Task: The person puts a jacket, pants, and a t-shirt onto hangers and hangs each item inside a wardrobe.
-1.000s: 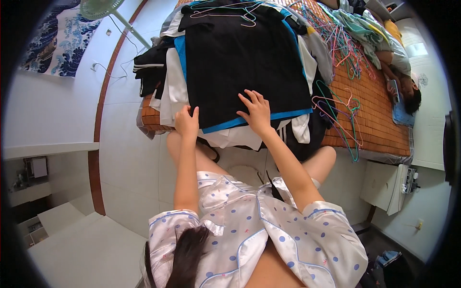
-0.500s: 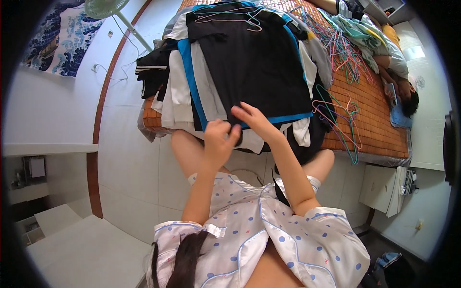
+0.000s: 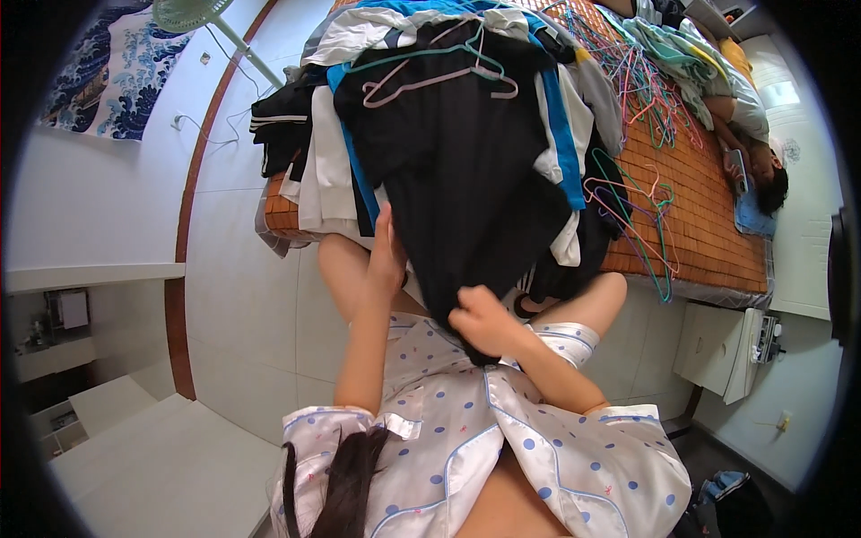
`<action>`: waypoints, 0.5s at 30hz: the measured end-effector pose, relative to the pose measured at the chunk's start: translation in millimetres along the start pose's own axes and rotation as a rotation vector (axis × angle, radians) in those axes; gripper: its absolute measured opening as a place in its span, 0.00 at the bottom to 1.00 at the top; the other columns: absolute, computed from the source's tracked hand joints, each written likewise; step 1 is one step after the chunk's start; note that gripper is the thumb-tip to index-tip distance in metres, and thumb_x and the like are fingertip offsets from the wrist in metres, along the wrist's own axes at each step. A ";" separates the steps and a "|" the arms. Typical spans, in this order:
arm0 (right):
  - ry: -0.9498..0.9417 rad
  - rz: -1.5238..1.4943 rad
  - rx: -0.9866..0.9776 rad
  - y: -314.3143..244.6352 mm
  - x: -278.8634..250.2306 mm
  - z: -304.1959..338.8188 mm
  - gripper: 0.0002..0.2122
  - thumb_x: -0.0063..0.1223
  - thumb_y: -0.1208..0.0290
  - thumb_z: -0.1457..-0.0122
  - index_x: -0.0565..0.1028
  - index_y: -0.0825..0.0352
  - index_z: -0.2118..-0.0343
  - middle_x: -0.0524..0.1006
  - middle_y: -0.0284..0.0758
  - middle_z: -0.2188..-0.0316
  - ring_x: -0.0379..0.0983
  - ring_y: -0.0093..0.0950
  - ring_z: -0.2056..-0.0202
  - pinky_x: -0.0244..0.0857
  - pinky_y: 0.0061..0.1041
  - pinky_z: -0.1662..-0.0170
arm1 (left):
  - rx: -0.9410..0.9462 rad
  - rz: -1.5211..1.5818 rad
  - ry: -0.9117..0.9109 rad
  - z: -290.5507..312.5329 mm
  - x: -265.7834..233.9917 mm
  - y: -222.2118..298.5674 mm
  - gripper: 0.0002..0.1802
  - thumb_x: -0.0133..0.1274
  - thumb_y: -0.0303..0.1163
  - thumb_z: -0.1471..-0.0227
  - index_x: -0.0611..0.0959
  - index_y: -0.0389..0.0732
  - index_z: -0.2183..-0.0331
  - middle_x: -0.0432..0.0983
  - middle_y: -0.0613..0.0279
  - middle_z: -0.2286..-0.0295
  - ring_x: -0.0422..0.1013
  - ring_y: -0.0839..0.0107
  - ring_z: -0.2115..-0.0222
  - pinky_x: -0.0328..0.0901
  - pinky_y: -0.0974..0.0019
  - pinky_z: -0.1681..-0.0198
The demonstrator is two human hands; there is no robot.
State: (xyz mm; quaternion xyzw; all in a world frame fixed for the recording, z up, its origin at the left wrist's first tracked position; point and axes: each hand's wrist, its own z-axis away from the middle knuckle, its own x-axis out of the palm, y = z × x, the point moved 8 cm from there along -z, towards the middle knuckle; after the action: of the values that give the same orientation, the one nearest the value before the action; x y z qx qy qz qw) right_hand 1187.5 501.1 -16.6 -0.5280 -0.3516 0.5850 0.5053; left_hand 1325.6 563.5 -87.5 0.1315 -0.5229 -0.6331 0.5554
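A black garment point(image 3: 457, 170), which looks like a T-shirt, stretches from the clothes pile toward my lap, its near end bunched and narrowed. My right hand point(image 3: 489, 321) is closed on the cloth near that end. At the garment's left edge, my left hand point(image 3: 386, 260) points upward with its fingers straight, against the cloth; part of the hand is hidden by it. A pink hanger point(image 3: 439, 82) and a teal hanger point(image 3: 404, 56) lie on the garment's far part. Under it, blue-edged, white and grey clothes point(image 3: 336, 170) show.
The pile rests on a bed with a brown woven mat point(image 3: 691, 229). Tangled hangers point(image 3: 650, 90) and a few loose ones point(image 3: 641, 215) lie to the right. A person point(image 3: 758, 161) with a phone lies at the far right. A fan point(image 3: 193, 13) stands at the far left.
The black garment and the hangers on it have moved toward me, uncovering white cloth behind. My right hand has come nearer and closed on the cloth; my left has moved to its left edge.
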 end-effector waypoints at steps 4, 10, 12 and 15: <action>-0.379 0.130 -0.067 -8.5 39.7 15.4 0.10 0.46 0.70 0.52 0.70 0.74 0.75 0.70 0.50 0.78 0.67 0.47 0.74 0.62 0.36 0.69 | -0.393 0.320 -0.209 -27.9 32.1 -19.4 0.28 0.45 0.49 0.48 0.73 0.34 0.56 0.72 0.58 0.59 0.69 0.64 0.60 0.64 0.65 0.55; 0.326 0.217 -0.281 -26.5 -85.5 -63.8 0.09 0.48 0.75 0.49 0.74 0.65 0.64 0.75 0.38 0.68 0.71 0.35 0.64 0.64 0.30 0.60 | -0.117 0.211 0.086 -53.5 -20.4 -32.4 0.26 0.51 0.43 0.50 0.74 0.30 0.58 0.73 0.57 0.61 0.70 0.65 0.61 0.65 0.66 0.56; 0.556 0.624 -0.382 -22.8 -134.2 -101.8 0.17 0.51 0.72 0.52 0.70 0.64 0.56 0.73 0.37 0.60 0.68 0.34 0.58 0.61 0.31 0.56 | -0.105 0.128 0.124 -60.6 -31.2 -38.9 0.25 0.50 0.42 0.49 0.73 0.31 0.56 0.71 0.57 0.58 0.68 0.65 0.58 0.62 0.66 0.53; 0.716 1.150 -0.380 20.0 -174.4 -163.5 0.28 0.57 0.66 0.57 0.65 0.63 0.50 0.68 0.36 0.51 0.64 0.33 0.51 0.59 0.33 0.54 | -0.098 0.014 0.203 -79.0 -37.7 -48.0 0.27 0.49 0.42 0.49 0.71 0.34 0.53 0.68 0.57 0.54 0.65 0.64 0.55 0.59 0.65 0.50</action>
State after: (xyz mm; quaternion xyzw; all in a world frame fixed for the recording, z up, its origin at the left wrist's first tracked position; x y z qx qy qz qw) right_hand 1330.3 308.4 -21.7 -0.8695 0.0752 0.4779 0.0995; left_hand 1370.6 546.5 -175.0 0.1642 -0.4333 -0.6374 0.6156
